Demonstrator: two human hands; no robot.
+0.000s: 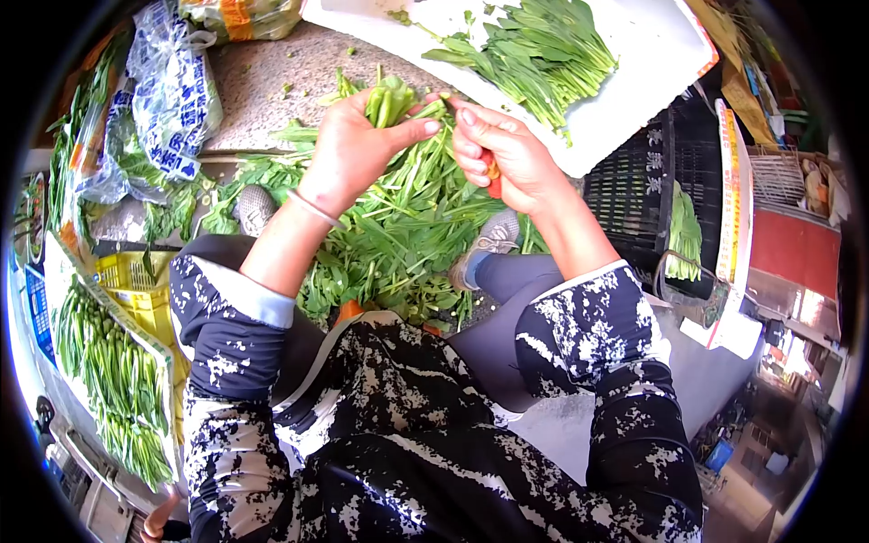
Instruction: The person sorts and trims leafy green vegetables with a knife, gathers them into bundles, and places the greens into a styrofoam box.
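Between the thumb and fingers of my left hand is a leafy green stalk, its cut end pointing right. My right hand is closed around the orange handle of a small knife. Its dark blade, mostly hidden by my fingers, is close to the stalk's end. Both hands are near each other above a loose heap of green leaves and stems on the ground between my feet. Beyond my right hand, trimmed leafy greens lie in a white foam box.
A black plastic crate stands on the right with a bunch of greens by it. To the left are a printed plastic bag, a yellow crate and a box of bundled greens. My shoes flank the leaf heap.
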